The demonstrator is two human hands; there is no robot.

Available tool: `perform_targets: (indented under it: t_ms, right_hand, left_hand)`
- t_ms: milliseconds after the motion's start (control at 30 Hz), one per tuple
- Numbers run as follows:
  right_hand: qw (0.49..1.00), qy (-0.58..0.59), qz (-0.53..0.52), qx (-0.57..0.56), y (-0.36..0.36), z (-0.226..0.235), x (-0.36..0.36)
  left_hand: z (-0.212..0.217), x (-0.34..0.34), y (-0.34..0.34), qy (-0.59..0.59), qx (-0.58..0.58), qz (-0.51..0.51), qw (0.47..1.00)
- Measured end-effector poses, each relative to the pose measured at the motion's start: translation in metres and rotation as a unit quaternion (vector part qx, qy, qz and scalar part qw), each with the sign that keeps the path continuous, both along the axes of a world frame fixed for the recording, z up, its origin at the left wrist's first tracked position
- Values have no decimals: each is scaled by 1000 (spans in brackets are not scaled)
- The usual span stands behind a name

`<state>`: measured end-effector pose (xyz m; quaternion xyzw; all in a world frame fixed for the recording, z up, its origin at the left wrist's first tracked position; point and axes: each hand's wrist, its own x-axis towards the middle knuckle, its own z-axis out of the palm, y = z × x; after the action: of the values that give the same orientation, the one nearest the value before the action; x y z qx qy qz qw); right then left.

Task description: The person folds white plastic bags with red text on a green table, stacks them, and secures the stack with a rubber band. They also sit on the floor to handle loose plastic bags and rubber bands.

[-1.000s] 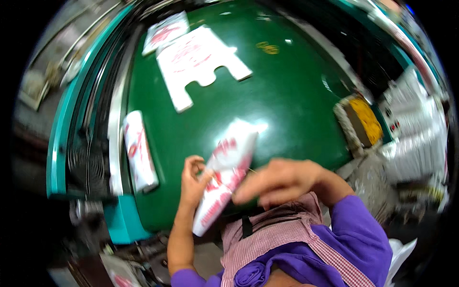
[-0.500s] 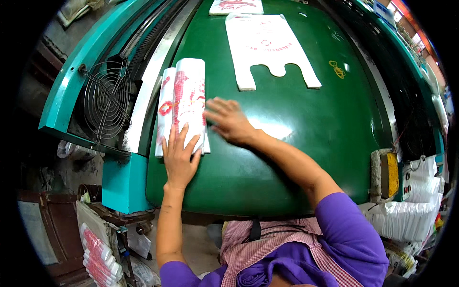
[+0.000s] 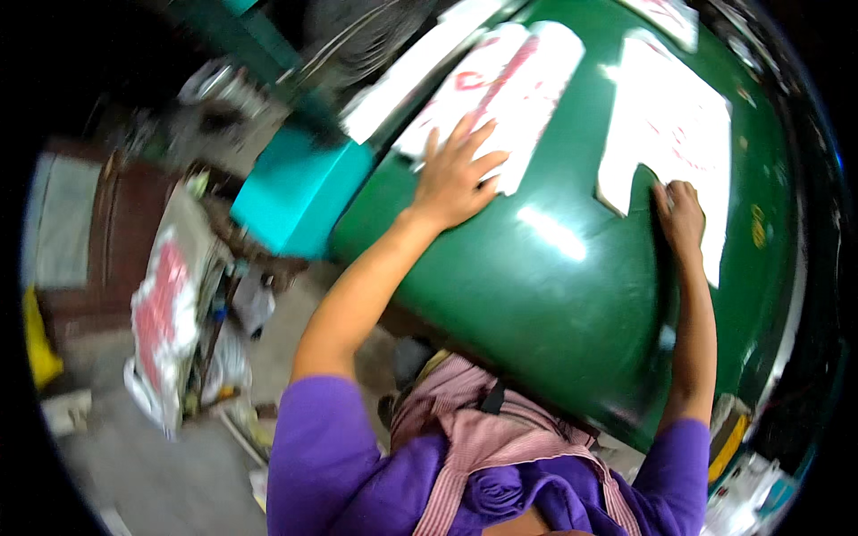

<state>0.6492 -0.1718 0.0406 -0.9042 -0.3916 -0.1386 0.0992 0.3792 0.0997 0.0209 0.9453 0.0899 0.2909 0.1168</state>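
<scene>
My left hand (image 3: 453, 183) lies with fingers spread over the near end of a folded bundle of white plastic bags (image 3: 545, 71) with red print. A second folded part lies alongside it on the left. To the right, a flat stack of white T-shirt bags (image 3: 675, 116) has its handle cut-out facing me. My right hand (image 3: 685, 219) is at that cut-out, fingers curled and pinching the stack's edge. Its fingertips are slightly blurred.
Everything lies on a green conveyor belt (image 3: 536, 295). Another printed stack (image 3: 670, 18) sits at the far edge. Yellow rubber bands (image 3: 758, 225) lie on the right. A teal machine corner (image 3: 299, 188) stands left, and a pile of red-and-white bags (image 3: 165, 313) is lower left.
The view has swung to the left. My right hand has moved away from the folded bundle to the flat bag stack and closed at its cut-out. My left hand still rests on the bundle.
</scene>
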Motion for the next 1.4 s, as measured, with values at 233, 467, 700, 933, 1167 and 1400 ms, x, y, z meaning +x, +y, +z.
perform_targets:
  t_ms: [233, 467, 700, 933, 1167, 1400]
  right_hand:
    - [893, 432, 125, -6, -82, 54, -172]
    - [978, 112, 94, -150, -83, 10, -162]
    - [940, 284, 141, 125, -142, 17, -147]
    - [947, 187, 126, -227, -247, 29, -246]
    - [961, 220, 158, 55, -246, 40, -227]
    - [887, 433, -3, 158, -140, 11, -149]
  left_hand:
    - [15, -53, -100, 58, 40, -286, 956]
    - [22, -118, -124, 238, 46, -385, 891]
    - [23, -117, -107, 265, 28, -347, 899]
    - [31, -61, -108, 152, -121, -379, 905]
    - [53, 19, -160, 170, -273, -309, 895]
    - [20, 63, -205, 124, -92, -312, 938]
